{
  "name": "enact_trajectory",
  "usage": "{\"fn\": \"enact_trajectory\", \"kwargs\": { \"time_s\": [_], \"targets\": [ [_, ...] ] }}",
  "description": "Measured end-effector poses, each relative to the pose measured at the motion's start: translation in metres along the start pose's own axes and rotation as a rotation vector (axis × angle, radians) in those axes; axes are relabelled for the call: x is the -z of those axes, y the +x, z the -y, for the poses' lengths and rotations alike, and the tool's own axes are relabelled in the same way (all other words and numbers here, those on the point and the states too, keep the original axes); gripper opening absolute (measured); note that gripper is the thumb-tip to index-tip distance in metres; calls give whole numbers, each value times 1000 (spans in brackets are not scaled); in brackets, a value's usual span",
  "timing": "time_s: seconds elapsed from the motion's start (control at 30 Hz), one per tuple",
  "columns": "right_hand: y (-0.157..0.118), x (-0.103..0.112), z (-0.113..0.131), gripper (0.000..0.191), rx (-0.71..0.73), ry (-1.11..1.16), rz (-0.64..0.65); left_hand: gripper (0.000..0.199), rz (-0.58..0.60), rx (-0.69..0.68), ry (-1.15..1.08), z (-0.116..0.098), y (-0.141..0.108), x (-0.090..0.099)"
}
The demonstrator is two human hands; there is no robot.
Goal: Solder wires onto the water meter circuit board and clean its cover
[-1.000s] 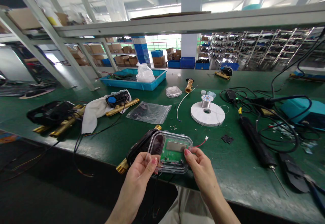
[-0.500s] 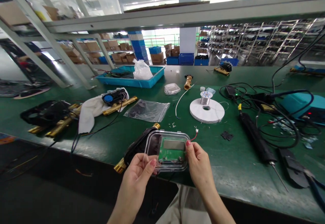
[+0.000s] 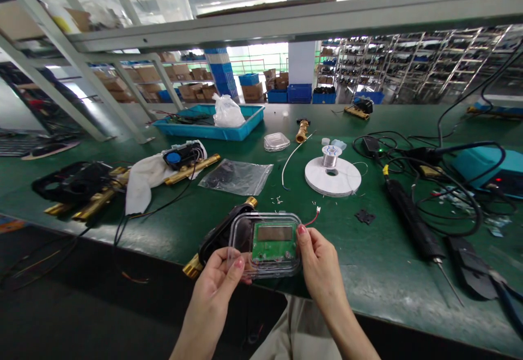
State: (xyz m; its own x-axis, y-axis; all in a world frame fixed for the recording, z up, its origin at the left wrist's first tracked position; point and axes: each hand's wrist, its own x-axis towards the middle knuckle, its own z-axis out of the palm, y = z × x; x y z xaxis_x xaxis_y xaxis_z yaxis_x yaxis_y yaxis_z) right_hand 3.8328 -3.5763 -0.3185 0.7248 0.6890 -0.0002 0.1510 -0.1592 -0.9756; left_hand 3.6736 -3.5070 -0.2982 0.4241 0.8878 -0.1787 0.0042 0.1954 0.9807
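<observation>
A clear plastic case (image 3: pixel 241 240) is held between my two hands above the bench's front edge. Inside it shows a green circuit board (image 3: pixel 272 248) with a grey display. My left hand (image 3: pixel 218 284) grips the case's lower left corner, thumb on top. At its right side, my right hand (image 3: pixel 321 264) pinches the edge. A red wire with a white connector (image 3: pixel 318 209) sticks out beyond the right thumb. Behind the case lies a black housing with brass ends (image 3: pixel 220 232), partly hidden by the case and my left hand.
On the green bench (image 3: pixel 163 229) are a clear bag (image 3: pixel 249 177), a white disc (image 3: pixel 314 177) bearing a solder spool (image 3: pixel 330 156), and a blue tray (image 3: pixel 183 128). A soldering iron (image 3: pixel 412 224) and cables lie right. Brass-and-black units (image 3: pixel 81 185) sit left.
The case has shifted slightly left and its top tilts a little differently, with the board now showing more fully. Both hands still hold it.
</observation>
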Motion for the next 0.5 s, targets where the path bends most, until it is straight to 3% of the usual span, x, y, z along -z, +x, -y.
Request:
{"fn": "enact_trajectory", "kwargs": {
  "time_s": [0.07, 0.13, 0.23, 0.33, 0.5],
  "targets": [
    [3, 1, -3, 46, 6, 43, 9, 27, 11, -75, 102, 4, -8, -1],
    [7, 5, -6, 48, -9, 154, 33, 22, 4, -238, 281, 13, -16, -3],
    [12, 15, -11, 56, -122, 350, 96, 28, 70, -669, 594, 36, -24, -7],
    [14, 29, -18, 63, -200, 336, 151, 37, 221, -1027, 868, 61, -21, -8],
    [25, 65, -25, 40, -39, -42, 64, 21, 250, -1157, 1112, 86, -10, -13]
  ]
}}
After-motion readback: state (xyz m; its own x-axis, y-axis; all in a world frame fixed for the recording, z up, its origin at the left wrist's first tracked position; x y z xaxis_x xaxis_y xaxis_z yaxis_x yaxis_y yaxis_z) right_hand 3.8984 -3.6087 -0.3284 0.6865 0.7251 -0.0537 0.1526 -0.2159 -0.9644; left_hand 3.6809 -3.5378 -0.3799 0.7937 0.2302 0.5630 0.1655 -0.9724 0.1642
